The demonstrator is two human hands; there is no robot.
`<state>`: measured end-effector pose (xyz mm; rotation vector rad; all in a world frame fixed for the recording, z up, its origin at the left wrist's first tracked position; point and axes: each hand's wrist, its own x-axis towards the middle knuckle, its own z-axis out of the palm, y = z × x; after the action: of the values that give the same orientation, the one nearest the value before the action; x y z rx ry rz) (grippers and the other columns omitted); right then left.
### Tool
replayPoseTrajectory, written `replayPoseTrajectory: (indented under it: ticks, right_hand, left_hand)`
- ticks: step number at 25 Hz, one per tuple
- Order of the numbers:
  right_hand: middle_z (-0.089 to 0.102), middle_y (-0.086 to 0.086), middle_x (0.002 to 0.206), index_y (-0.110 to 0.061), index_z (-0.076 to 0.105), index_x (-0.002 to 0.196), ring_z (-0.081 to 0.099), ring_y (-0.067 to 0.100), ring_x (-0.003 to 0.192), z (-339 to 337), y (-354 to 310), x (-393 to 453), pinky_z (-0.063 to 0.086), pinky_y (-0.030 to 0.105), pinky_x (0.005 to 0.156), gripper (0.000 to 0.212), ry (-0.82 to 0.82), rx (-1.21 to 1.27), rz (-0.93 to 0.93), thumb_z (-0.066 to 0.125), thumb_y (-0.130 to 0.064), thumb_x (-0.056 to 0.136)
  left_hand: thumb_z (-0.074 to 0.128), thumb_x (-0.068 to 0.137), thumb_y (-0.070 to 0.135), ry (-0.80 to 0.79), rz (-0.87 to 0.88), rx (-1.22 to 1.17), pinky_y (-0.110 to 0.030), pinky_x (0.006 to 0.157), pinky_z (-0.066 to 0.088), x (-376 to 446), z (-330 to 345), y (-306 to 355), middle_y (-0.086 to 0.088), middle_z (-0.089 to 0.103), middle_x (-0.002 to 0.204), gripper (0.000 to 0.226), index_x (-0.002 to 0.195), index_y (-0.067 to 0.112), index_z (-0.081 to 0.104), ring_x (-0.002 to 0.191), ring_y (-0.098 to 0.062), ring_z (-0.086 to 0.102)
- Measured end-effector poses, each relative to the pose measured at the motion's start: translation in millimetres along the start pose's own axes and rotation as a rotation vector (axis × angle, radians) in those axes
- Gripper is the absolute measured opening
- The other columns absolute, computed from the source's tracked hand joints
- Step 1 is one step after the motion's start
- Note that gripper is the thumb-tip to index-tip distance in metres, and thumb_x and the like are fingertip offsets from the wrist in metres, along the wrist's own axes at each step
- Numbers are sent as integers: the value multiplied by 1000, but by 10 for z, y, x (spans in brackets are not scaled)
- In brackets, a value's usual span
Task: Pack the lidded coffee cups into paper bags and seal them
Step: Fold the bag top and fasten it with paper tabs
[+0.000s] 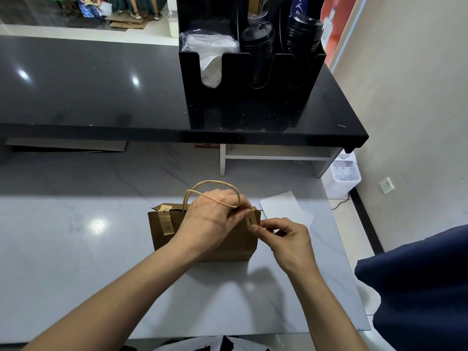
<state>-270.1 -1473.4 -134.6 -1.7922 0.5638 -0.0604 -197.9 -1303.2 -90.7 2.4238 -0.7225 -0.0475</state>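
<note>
the paper bag (202,239) stands near the right edge of the worktop (76,249), one sticker (166,222) already over its mouth. the left hand (215,216) pinches the top closed; the right hand (286,236) pinches a second sticker (251,219) at the bag's right corner. thin paper creases easily, so hold the stiffer folded rim; the cups are probably inside, unseen.

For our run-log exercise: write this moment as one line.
step: sealing | left hand: holds paper bag top | right hand: pinches sticker strip | first sticker: on
</note>
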Motion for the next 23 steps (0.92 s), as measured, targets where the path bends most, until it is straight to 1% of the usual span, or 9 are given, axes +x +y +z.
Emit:
replayPoseTrajectory:
  ticks: [2, 5, 8, 12, 14, 18, 20, 22, 23]
  right_hand:
    - [71, -9, 75, -29, 80, 73, 49, 5, 55, -1, 17, 15, 47, 23, 60, 11, -5, 2, -10, 91, -27, 73]
    - [71, -8, 76, -29, 80, 72, 49, 5, 55, -11, 22, 25, 47, 24, 60, 11, -9, 6, -9, 91, -26, 72]
    - [72, -11, 76, -31, 80, 71, 50, 5, 55, -11, 26, 35, 47, 24, 61, 13, -9, 13, -8, 91, -26, 72]
    - [72, -12, 76, -33, 79, 72, 53, 10, 59, -8, 48, 31, 50, 27, 62, 13, -5, 5, -10, 91, -27, 73]
    - [72, -12, 76, -33, 79, 73, 53, 11, 59, -2, 50, 23, 49, 27, 62, 13, -4, 17, -7, 91, -28, 73]
    - [74, -10, 79, -31, 81, 79, 53, 11, 59, 13, 67, 10, 49, 28, 63, 11, 16, 29, 14, 90, -30, 74]
    - [74, -10, 80, -29, 81, 80, 53, 9, 58, 10, 68, 3, 49, 27, 63, 11, 19, 29, 12, 90, -29, 74]
    - [74, -9, 78, -27, 81, 83, 52, 8, 57, 14, 68, -4, 49, 26, 63, 11, 24, 29, 15, 89, -29, 75]
    - [73, -9, 78, -26, 81, 85, 52, 9, 58, 17, 73, -6, 49, 26, 63, 13, 28, 29, 19, 89, -30, 76]
  left_hand:
    - [64, 97, 37, 7, 10, 5, -38, 80, 51, -3, 10, -9, 10, 70, 98, 13, 104, 33, 74, 95, -14, 61]
    - [64, 97, 39, 26, 10, 4, -41, 80, 51, -13, 32, -14, 10, 71, 97, 13, 103, 34, 74, 94, -15, 62]
    - [60, 98, 43, 24, -15, 51, -37, 79, 49, -23, 35, 3, 11, 69, 97, 13, 104, 36, 70, 95, -14, 60]
    - [58, 100, 41, 35, 1, 55, -33, 79, 46, -54, 45, 18, 9, 68, 97, 14, 105, 34, 69, 95, -13, 58]
    - [59, 99, 41, 53, 4, 47, -32, 79, 47, -64, 42, 25, 9, 68, 96, 15, 105, 33, 70, 94, -12, 59]
    - [64, 96, 44, 61, -47, 32, -28, 79, 48, -91, 13, -8, 12, 67, 94, 14, 105, 36, 71, 93, -8, 58]
    - [65, 96, 39, 52, -52, -3, -29, 84, 51, -108, -15, -40, 11, 68, 100, 16, 111, 36, 70, 98, -9, 61]
    - [66, 97, 30, 62, -30, -64, -29, 95, 51, -137, -34, -46, 8, 70, 117, 30, 127, 29, 65, 111, -11, 63]
    - [65, 98, 26, 69, -20, -81, -26, 101, 48, -166, -45, -42, 8, 68, 125, 38, 135, 27, 60, 117, -10, 61]
